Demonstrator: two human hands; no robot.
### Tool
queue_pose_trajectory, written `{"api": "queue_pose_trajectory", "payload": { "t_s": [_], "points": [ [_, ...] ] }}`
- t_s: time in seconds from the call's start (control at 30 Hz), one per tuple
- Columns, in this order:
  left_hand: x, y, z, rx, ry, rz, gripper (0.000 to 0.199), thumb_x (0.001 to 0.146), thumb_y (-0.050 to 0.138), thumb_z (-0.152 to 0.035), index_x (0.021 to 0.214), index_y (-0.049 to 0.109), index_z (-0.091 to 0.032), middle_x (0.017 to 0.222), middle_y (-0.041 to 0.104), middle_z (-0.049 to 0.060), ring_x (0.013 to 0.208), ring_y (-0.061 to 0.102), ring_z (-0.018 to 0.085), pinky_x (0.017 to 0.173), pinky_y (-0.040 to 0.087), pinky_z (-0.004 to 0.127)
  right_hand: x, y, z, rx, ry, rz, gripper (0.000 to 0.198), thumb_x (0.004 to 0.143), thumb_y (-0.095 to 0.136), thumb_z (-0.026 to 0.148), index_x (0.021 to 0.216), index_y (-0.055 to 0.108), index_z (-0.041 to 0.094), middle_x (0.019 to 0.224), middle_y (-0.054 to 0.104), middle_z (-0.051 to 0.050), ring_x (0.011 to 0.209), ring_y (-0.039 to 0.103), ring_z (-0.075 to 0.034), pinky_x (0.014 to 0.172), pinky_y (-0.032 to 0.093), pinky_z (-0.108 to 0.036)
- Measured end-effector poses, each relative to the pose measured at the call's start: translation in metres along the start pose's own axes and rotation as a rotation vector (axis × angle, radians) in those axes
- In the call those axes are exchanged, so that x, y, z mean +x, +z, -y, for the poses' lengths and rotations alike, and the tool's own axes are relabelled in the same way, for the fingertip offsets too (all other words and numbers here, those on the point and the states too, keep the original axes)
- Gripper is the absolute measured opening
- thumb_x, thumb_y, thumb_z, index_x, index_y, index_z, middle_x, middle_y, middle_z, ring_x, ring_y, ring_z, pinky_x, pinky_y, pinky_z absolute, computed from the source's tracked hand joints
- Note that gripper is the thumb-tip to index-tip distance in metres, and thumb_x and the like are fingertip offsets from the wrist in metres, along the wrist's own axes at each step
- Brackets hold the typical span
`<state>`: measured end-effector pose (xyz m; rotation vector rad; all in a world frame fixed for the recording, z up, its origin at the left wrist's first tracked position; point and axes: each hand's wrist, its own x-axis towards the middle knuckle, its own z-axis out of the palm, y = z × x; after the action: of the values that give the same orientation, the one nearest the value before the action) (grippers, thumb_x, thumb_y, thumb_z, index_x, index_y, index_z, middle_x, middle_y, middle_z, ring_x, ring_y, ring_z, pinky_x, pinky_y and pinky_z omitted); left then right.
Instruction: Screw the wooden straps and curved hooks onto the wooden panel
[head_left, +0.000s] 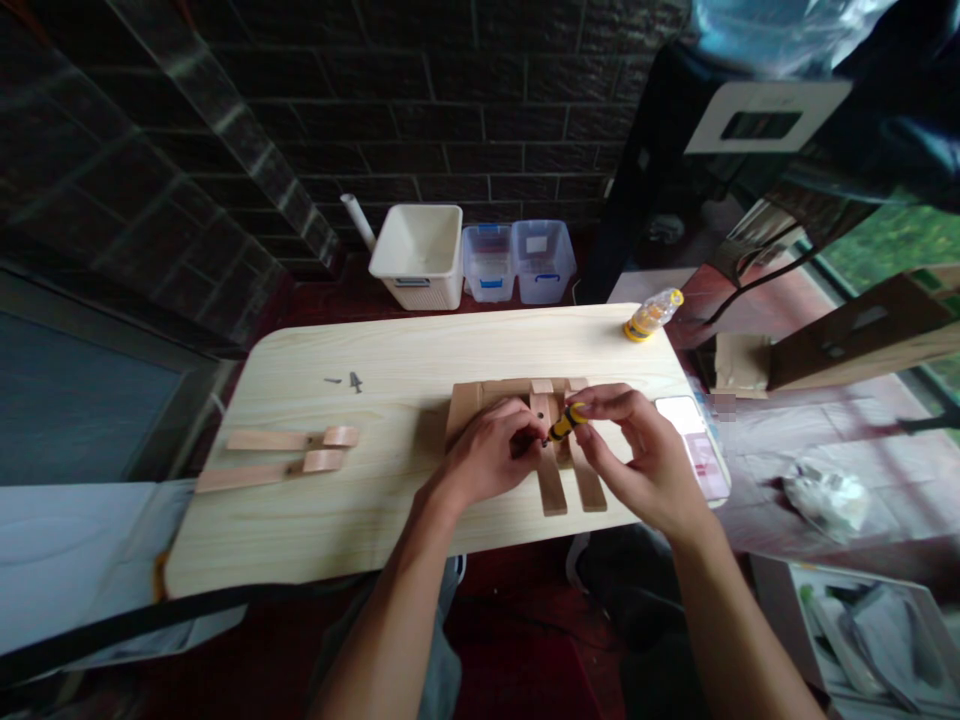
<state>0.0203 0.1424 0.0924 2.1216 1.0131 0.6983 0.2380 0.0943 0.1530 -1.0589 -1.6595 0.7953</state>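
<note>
My right hand (637, 440) grips a short yellow-and-black screwdriver (566, 421), which slants down to the left. Close to its tip, the fingers of my left hand (499, 440) are pinched together, and I cannot make out what is between them. Under both hands lies a brown cardboard box (476, 397). Two wooden strips rest across it, one wooden strip (553, 490) under the screwdriver and another wooden strip (591, 485) to its right. A dark hole shows in the nearer strip's upper block.
Two more wooden strips (262, 440) with blocks lie at the table's left, below some small dark screws (355, 381). A clear bottle with yellow ends (651, 315) stands at the back right; a phone (691, 445) lies at the right edge. Plastic bins (420, 285) sit behind the table (390, 370).
</note>
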Motion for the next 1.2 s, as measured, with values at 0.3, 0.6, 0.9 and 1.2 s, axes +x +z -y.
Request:
{"api": "queue_pose_trajectory", "payload": {
  "t_s": [0.3, 0.6, 0.9, 1.2],
  "points": [
    [0.001, 0.002, 0.004, 0.014, -0.006, 0.011, 0.013, 0.089, 0.067, -0.010, 0.094, 0.071, -0.022, 0.098, 0.067, 0.002, 0.086, 0.065, 0.016, 0.074, 0.051, 0.028, -0.003, 0.000, -0.006, 0.038, 0.029, -0.005, 0.012, 0.104, 0.069, 0.024, 0.114, 0.068, 0.029, 0.121, 0.075, -0.007, 0.122, 0.073, -0.023, 0.109, 0.059, -0.045],
    [0.001, 0.005, 0.002, 0.032, -0.018, -0.013, 0.014, 0.086, 0.065, -0.008, 0.092, 0.070, -0.020, 0.096, 0.068, 0.002, 0.084, 0.065, 0.016, 0.075, 0.051, 0.029, 0.000, -0.002, -0.006, 0.046, 0.001, 0.016, 0.004, 0.106, 0.065, 0.028, 0.110, 0.066, 0.026, 0.128, 0.076, -0.010, 0.127, 0.072, -0.025, 0.110, 0.059, -0.048],
    [0.000, 0.004, -0.007, 0.098, -0.030, -0.036, 0.014, 0.087, 0.064, -0.008, 0.092, 0.071, -0.019, 0.092, 0.067, 0.001, 0.084, 0.064, 0.016, 0.075, 0.049, 0.027, 0.006, -0.006, 0.003, -0.027, -0.062, 0.003, 0.007, 0.103, 0.069, 0.031, 0.105, 0.070, 0.024, 0.113, 0.076, -0.009, 0.113, 0.074, -0.024, 0.099, 0.062, -0.043],
    [-0.001, 0.003, -0.009, 0.109, -0.018, -0.042, 0.016, 0.086, 0.063, -0.007, 0.092, 0.067, -0.021, 0.097, 0.068, 0.003, 0.091, 0.064, 0.019, 0.080, 0.051, 0.031, 0.007, -0.010, 0.002, 0.008, -0.054, 0.034, 0.012, 0.103, 0.065, 0.022, 0.113, 0.072, 0.024, 0.119, 0.079, -0.010, 0.118, 0.075, -0.025, 0.102, 0.062, -0.042]
  ]
}}
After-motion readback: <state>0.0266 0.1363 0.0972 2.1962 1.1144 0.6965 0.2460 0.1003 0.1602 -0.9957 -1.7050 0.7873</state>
